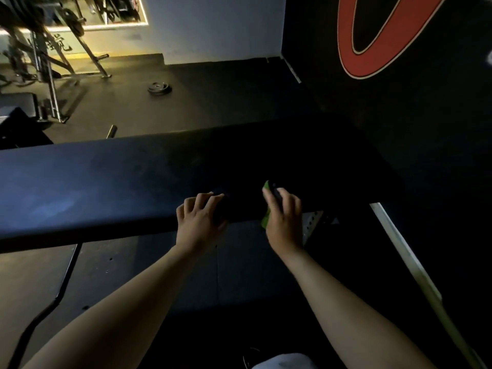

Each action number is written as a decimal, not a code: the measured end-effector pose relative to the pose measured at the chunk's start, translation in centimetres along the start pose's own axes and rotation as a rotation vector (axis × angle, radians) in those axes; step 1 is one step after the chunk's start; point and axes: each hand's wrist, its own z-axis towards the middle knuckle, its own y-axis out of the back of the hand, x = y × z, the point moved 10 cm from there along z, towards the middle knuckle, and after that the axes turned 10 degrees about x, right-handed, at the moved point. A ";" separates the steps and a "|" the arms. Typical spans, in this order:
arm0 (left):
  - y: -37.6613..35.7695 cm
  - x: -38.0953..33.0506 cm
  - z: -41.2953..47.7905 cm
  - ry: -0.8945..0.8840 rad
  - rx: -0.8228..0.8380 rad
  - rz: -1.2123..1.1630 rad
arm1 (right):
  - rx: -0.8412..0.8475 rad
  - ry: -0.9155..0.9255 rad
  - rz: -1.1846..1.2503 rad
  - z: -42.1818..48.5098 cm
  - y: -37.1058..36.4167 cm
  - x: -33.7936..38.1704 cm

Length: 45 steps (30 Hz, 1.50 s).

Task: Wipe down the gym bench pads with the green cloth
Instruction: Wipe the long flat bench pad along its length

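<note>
bench pad: long, dark blue-black, flat, ran across the view, near edge under the fingers of the left hand | green cloth: bright green, bunched, mostly hidden in the right hand's fingers, showing above and below them, at the pad's near edge, right end

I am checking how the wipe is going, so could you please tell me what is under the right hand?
A green cloth shows beneath the right hand, at the bench pad edge. The hand covers most of it.
</note>
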 end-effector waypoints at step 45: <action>0.9 9.4 -1.6 -0.020 0.128 -0.027 | 0.093 -0.483 0.647 -4.3 -7.9 12.1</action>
